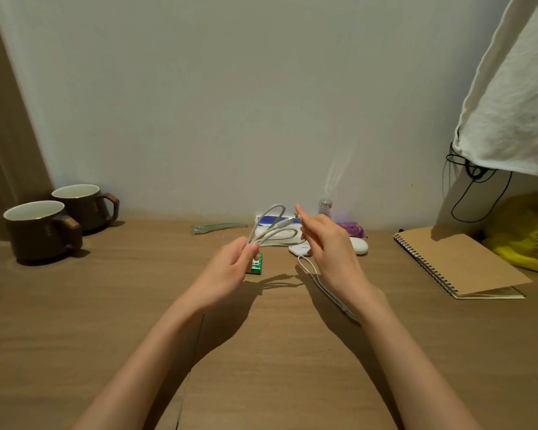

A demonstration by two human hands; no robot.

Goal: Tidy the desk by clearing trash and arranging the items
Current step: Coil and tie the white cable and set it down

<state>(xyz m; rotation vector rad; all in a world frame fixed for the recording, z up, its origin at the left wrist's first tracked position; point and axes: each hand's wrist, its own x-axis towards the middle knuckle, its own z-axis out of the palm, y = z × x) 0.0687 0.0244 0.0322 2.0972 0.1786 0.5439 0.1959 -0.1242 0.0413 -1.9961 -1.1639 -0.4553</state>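
We see the white cable (285,223) held in the air over the middle of the desk (106,305), toward its back edge, gathered in loose loops between the two hands; the left hand (227,268) pinches the bunched strands at the loops' left end between thumb and fingertips; the right hand (330,243) pinches the plug end, index finger pointing up; the cable's tail drops under the right wrist and trails along the desk toward us, its far end hidden by the forearm. A small green pack (256,264) lies half covered by the left hand; we cannot read its label. Behind the right hand a white rounded object (359,245) and a purple packet (353,228) show only in part; a blue-and-white box (266,219) sits behind the loops, mostly hidden.
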